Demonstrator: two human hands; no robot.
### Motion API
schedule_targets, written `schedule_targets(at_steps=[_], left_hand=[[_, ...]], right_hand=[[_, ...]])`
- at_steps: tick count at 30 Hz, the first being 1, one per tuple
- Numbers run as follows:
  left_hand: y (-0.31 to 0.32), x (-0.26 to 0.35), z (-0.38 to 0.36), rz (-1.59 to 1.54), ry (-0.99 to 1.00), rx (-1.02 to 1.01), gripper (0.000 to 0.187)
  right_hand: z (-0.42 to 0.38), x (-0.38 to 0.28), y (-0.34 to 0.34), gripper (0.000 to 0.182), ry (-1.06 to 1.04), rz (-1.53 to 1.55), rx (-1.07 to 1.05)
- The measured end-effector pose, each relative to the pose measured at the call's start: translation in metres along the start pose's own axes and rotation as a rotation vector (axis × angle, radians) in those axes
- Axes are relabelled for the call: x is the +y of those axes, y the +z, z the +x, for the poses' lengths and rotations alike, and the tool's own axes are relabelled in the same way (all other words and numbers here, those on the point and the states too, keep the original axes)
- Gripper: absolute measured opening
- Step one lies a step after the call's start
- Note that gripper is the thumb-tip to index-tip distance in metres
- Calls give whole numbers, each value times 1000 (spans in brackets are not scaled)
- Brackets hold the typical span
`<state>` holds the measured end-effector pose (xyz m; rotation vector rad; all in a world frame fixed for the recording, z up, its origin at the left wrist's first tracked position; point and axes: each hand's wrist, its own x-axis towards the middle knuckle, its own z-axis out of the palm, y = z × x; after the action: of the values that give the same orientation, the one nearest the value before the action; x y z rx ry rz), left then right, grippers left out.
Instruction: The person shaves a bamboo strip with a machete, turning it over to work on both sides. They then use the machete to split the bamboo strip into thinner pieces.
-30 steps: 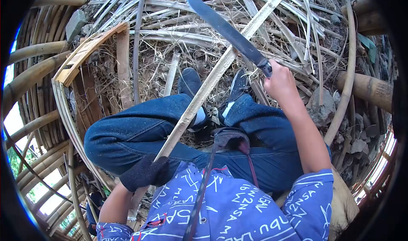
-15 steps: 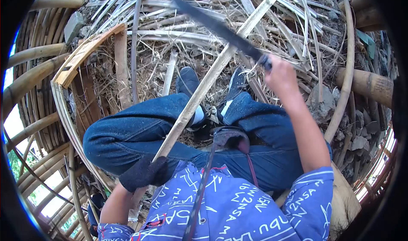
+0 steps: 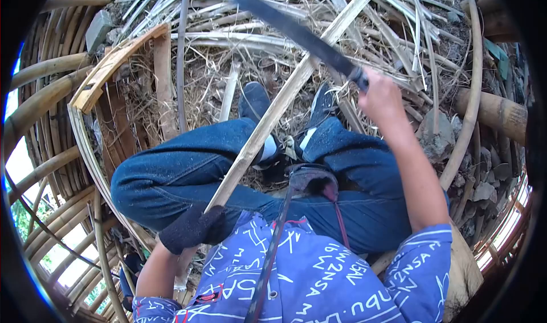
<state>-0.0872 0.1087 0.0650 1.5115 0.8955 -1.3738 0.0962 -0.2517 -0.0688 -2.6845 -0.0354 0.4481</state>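
Observation:
My left hand [image 3: 191, 230], in a dark knitted glove, is closed around the near end of a long split bamboo strip [image 3: 265, 128]. The strip slants from my lap up and to the right, between my shoes and over the ground. Bare, my right hand [image 3: 380, 98] grips the black handle of a machete [image 3: 296, 35]. Its long dark blade points to the upper left and crosses over the strip in this view. A dark pouch on straps [image 3: 312, 180] hangs at my waist.
Thin bamboo strips and curly shavings [image 3: 228, 41] litter the ground ahead. Bamboo poles [image 3: 48, 118] stack up on the left, beside a bent split piece [image 3: 114, 66]. On the right are a thick bamboo pole [image 3: 496, 115] and broken stones [image 3: 436, 137].
The machete and my right hand have shifted slightly, with the blade still across the strip. My view has moved a little; the left hand keeps its hold on the strip.

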Motion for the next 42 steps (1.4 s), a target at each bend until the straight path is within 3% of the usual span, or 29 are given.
schedule_targets(at_steps=[3, 5, 6, 9, 11, 15, 17, 20, 23, 25, 29, 33, 37, 42], left_hand=[[3, 2, -1, 42, 2, 48, 40], [-3, -3, -1, -45, -1, -61, 41], [4, 6, -3, 13, 3, 43, 42], [7, 5, 1, -29, -4, 48, 43], [5, -9, 1, 4, 27, 42, 43], [6, 4, 1, 48, 65, 13, 44], [7, 1, 3, 65, 29, 32, 46], [8, 0, 4, 47, 37, 123, 47], [9, 10, 0, 35, 19, 52, 46], [6, 7, 1, 59, 17, 36, 47], [11, 13, 0, 22, -45, 142, 47], [2, 4, 4, 65, -33, 78, 47], [3, -2, 6, 72, -18, 70, 47], [5, 7, 5, 36, -38, 66, 47]], right_hand=[[-11, -9, 19, 23, 19, 5, -40], [-18, -17, 9, 22, -11, -18, -80], [-11, -9, 7, 23, -8, 27, -22], [-5, -7, 7, 23, 2, 80, 32], [-18, -19, 6, 33, -2, -79, -192], [-6, -14, 0, 33, 12, 17, -68], [-22, -23, 10, 31, -26, -36, -175], [-14, -11, 9, 27, -25, -6, -143], [-20, -13, 18, 28, -17, 65, -53], [-32, -17, 16, 27, -124, 43, -86], [-8, -7, 14, 28, 15, 123, 18], [-31, -26, 5, 28, -42, -17, -137], [-7, -9, 9, 26, 37, 20, 30], [-33, -27, 5, 27, -88, -32, -92]])
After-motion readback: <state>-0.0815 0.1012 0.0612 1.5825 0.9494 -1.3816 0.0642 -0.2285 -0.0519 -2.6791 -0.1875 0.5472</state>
